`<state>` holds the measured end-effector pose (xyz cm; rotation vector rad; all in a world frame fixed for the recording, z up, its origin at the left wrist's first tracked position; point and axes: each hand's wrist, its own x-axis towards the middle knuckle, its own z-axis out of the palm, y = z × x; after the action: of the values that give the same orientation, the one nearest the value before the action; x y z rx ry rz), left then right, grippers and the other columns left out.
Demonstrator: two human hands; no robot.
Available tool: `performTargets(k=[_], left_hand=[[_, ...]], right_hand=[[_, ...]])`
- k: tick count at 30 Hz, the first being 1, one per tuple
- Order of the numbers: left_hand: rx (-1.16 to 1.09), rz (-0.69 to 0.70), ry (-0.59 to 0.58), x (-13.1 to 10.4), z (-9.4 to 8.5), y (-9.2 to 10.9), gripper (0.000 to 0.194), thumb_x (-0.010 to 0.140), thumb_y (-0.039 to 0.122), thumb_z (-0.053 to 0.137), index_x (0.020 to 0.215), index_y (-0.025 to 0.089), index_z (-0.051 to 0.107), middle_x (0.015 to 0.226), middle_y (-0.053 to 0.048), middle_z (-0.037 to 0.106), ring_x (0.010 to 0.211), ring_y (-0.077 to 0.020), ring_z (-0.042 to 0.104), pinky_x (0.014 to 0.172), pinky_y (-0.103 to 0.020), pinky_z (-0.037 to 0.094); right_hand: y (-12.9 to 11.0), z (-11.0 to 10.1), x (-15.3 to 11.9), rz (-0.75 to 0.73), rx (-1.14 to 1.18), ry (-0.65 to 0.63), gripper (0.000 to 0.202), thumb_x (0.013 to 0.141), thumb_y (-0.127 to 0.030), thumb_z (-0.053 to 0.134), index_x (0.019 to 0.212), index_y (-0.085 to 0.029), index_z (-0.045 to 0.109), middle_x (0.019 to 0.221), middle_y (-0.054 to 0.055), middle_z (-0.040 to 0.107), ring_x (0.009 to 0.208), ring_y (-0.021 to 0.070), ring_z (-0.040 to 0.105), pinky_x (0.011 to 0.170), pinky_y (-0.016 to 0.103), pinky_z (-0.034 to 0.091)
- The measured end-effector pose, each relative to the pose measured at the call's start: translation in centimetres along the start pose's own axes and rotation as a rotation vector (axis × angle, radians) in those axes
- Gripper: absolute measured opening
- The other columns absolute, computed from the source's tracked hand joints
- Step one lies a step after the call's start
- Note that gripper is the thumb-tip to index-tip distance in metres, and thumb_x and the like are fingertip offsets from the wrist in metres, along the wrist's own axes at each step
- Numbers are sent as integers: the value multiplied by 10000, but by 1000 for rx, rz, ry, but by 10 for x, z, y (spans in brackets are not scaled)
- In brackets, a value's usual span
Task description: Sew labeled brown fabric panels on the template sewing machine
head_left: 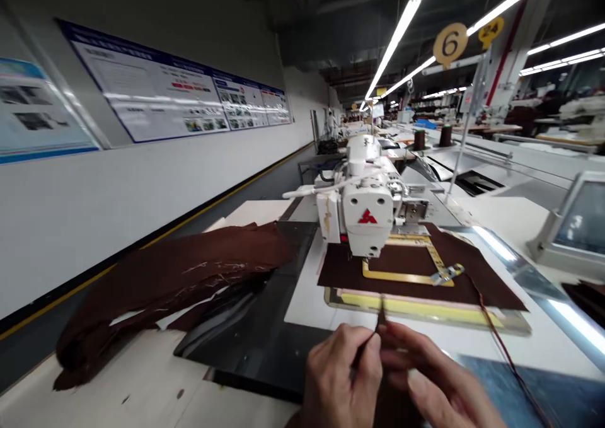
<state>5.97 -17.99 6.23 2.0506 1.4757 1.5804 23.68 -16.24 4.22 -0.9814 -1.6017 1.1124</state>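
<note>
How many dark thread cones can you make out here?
2 clearly visible, both beyond the white sewing machine head and to its right in the picture: the left cone and, beside it, the right cone. Others may be hidden in the background.

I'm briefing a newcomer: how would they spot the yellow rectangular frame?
Find the white sewing-machine head with its red emblem. Beneath it lies flat dark brown fabric, bearing the yellow rectangular frame. It's an open outline, unlike the solid yellow strip nearer the camera.
</note>
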Motion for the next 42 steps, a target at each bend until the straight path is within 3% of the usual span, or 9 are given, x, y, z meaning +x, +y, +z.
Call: performTargets(k=[3,7,14,17,19,22,29,34,42], left_hand=[[12,117,-229,-3,13,4,285,919,117,585,1194,179,625,998,-90,696,908,-214,684,821,-302,544],[-99,-54,-488,2,11,5,277,939,103,561,1184,193,655,1029,-69,692,899,-176,683,820,-256,552],[13,8,-328,37,-15,-18,243,958,116,575,1145,215,695,1172,-62,676,1151,-207,609,1034,-317,466],[-16,-253,-591,47,-11,-23,242,986,251,572,1192,244,698,1291,-60,639,1215,-223,582,855,-241,530],[-31,-399,-745,51,-6,-22,226,983,287,569,1148,252,719,1198,-42,674,1093,-202,628,648,-185,493],[-39,-493,-837,54,0,-21,185,966,292,574,981,213,741,935,-17,689,854,-160,619,569,-180,408],[-252,-743,-904,55,6,-30,305,934,404,591,793,137,634,678,28,465,623,-99,385,540,-197,311],[-298,-847,-920,50,16,-31,315,888,426,621,782,131,641,659,24,457,590,-94,366,503,-197,259],[-362,-978,-976,42,23,-39,302,844,400,675,898,106,716,659,14,534,564,-89,409,516,-205,297]], right_hand=[[-1,-2,4,268,379,-211,543,930,-512,662,1400,-251,583,1246,95,670,1162,274,621,981,387,524],[17,-7,13,433,760,-277,419,924,-453,700,1263,-207,683,973,61,689,849,181,647,798,310,535],[34,-14,16,507,796,-307,362,891,-410,736,1157,-164,739,812,20,630,671,97,521,622,207,413],[34,-17,17,515,772,-330,380,883,-420,729,1167,-168,734,834,20,635,690,102,519,642,222,403],[35,-19,18,520,742,-329,380,872,-428,731,1155,-173,735,806,7,627,668,100,502,631,227,394],[36,-20,19,526,700,-310,343,870,-426,725,1095,-166,735,766,-7,609,642,95,482,610,230,373],[34,-24,15,248,149,-224,164,973,-285,564,1117,-213,595,894,0,651,742,136,547,649,260,414],[36,-28,13,-80,-238,-246,128,990,-204,511,1105,-232,557,966,7,633,796,143,597,683,270,430],[43,-33,14,-203,-482,-289,154,1030,-182,423,1041,-194,575,899,19,590,737,150,581,644,282,428]])
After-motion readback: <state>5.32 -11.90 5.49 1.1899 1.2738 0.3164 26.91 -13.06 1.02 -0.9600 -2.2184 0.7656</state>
